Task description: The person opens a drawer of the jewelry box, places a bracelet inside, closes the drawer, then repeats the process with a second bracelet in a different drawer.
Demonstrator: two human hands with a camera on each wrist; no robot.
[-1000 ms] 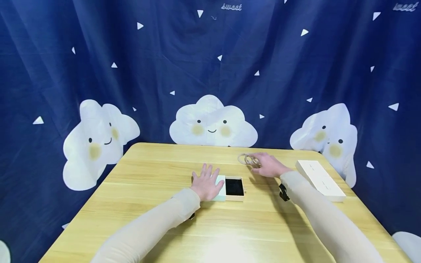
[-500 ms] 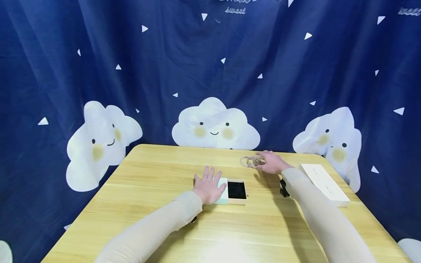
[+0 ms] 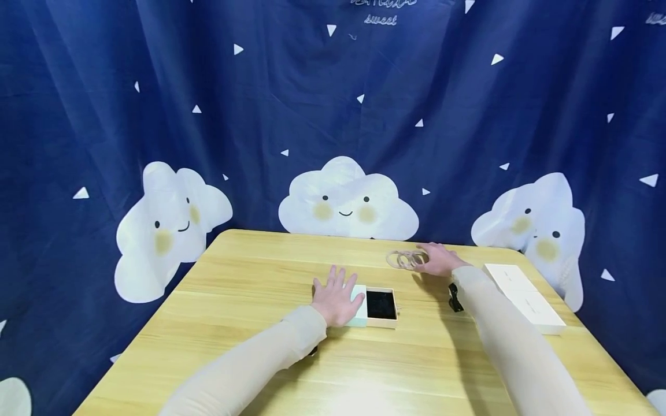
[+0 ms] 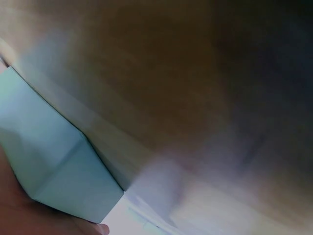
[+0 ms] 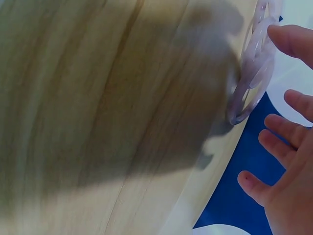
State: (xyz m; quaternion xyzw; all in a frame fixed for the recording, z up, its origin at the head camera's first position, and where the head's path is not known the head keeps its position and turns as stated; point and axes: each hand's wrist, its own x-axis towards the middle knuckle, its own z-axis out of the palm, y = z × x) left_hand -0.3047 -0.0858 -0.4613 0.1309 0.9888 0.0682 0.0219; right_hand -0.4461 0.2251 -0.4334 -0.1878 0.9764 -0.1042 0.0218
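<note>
left hand [image 3: 335, 301] flat across the little box [image 3: 361, 315], fingers spread wide; right hand [image 3: 439, 260] at the pale rings [image 5: 251, 68], grip apart, fingertip right by one!

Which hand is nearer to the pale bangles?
Right. The right hand is immediately beside the bangles, contact unclear; the left hand is farther off, spread over the pale green box.

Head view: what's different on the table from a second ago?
The right hand has shifted slightly rightward, uncovering more of the bangles; whether it touches them is unclear. The left hand stays spread on the partly open drawer box. Bangles and box haven't visibly moved.
</note>
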